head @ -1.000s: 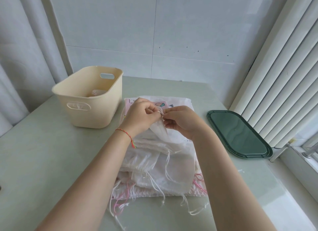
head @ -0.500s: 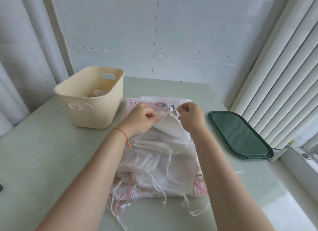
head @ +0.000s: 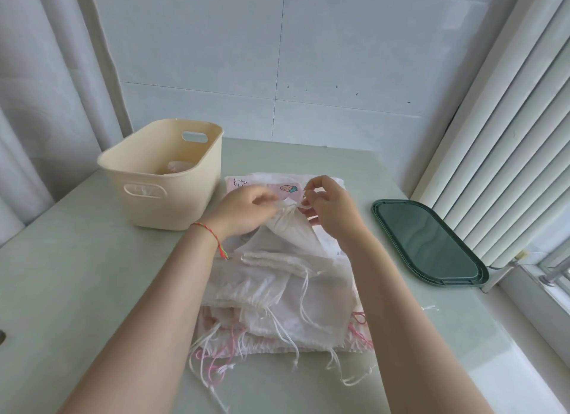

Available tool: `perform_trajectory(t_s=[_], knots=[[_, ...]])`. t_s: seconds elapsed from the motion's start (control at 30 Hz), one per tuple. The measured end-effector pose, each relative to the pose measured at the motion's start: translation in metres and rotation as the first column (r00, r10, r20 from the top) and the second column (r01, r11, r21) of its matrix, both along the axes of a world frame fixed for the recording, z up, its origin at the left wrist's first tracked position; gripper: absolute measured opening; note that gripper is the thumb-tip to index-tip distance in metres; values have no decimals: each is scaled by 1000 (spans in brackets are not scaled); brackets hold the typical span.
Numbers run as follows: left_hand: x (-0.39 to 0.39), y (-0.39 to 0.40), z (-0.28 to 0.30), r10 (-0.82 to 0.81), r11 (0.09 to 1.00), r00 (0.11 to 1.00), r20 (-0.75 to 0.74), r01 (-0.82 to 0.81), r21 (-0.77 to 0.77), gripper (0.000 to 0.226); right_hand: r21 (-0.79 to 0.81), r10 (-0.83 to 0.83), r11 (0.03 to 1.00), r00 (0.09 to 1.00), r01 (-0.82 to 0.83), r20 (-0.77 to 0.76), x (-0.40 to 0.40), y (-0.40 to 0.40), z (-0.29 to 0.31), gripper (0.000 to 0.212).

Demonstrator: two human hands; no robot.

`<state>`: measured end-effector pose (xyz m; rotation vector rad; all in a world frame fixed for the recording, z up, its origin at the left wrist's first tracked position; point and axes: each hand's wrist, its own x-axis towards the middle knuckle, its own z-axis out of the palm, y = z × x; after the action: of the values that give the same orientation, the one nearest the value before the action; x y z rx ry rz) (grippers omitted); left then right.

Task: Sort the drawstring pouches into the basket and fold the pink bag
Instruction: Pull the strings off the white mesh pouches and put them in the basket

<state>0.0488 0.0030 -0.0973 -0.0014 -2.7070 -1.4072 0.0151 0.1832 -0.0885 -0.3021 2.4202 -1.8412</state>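
A: What is the surface like?

B: A pale green table (head: 77, 290), smooth and slightly glossy. Behind it runs a wall of large white tiles (head: 308, 58), with a few small dark specks near 1 seam. A pale curtain (head: 40, 89) hangs at the left, and white vertical blinds (head: 499, 136) cover a window at the right.

A: What sits on the table?

B: A cream plastic basket (head: 172, 203) stands at the back left, with 1 sheer pouch visible inside it. A dark green tray (head: 431, 244) lies flat at the right, near the blinds. Between them lies a pile of white drawstring pouches (head: 277, 296), cords trailing off the near edge, resting on a pink bag (head: 262, 186) printed with a strawberry and a small rabbit outline.

A: And the hands?

B: Both work at the gathered neck of the top pouch (head: 290, 225), which is lifted at the far end of the pile, just right of the basket. The left hand (head: 246, 210), with a red string bracelet (head: 209, 231) at the wrist, pinches the gathered neck. The right hand (head: 330, 207) has its fingers curled, pinching the thin cord beside the neck.

A: Any writing or brand names?

B: None that I can read; the bag's prints are pictures only.
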Motion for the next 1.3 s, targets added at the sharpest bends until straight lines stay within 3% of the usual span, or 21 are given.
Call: perform_trajectory(t_s=[0.07, 0.13, 0.27, 0.4, 0.57, 0.67, 0.8, 0.93, 1.03, 1.1, 1.23, 1.3], knots=[[0, -2, -5, -7, 1000, 999, 39, 8, -22, 16, 60, -52, 997, 997, 55, -50, -2, 1, -1, 12], [-1, -2, -7, 40, 999, 999, -15, -39, 6, 16, 158, -69, 983, 989, 90, -133, -4, 4, 1, 3], [-1, 3, -3, 119, 985, 990, -72, -109, 132, 13, 325, 149, 942, 970, -81, -190, 2, 14, 15, 48], [-6, 2, -2, 187, 982, 980, -66, -184, 44, 15, 490, 283, 837, 959, -245, -5, 3, 23, 21, 69], [-13, 1, 1, 257, 966, 966, -28, -257, -11, 11, 521, 259, 819, 965, -241, 38, -11, 21, 8, 43], [-12, 1, 7, 191, 981, 981, -28, -191, 20, 13, 532, 243, 820, 970, -213, 13, -22, 16, -1, 31], [-11, 3, 4, 37, 952, 999, 15, -31, -304, 20, 612, 233, 770, 972, -180, -7, -32, 8, -7, 26], [-21, 3, -6, 77, 896, 991, 110, -21, -443, 23, 773, 259, 608, 966, -181, 22, -36, 0, -13, 39], [-30, 3, -11, 151, 850, 968, 200, -24, -527, 65, 822, 255, 544, 967, -168, 29, -37, -4, -16, 48], [-36, 3, -12, 193, 850, 953, 233, -44, -524, 79, 826, 249, 541, 968, -157, 21, -39, -5, -18, 53], [-45, 0, -13, 176, 862, 943, 283, -9, -507, 45, 817, 220, 561, 975, -132, 6, -44, -3, -21, 74], [-47, -1, -13, 151, 847, 947, 285, 25, -530, 35, 855, 227, 501, 974, -134, 19, -45, -5, -20, 74]])
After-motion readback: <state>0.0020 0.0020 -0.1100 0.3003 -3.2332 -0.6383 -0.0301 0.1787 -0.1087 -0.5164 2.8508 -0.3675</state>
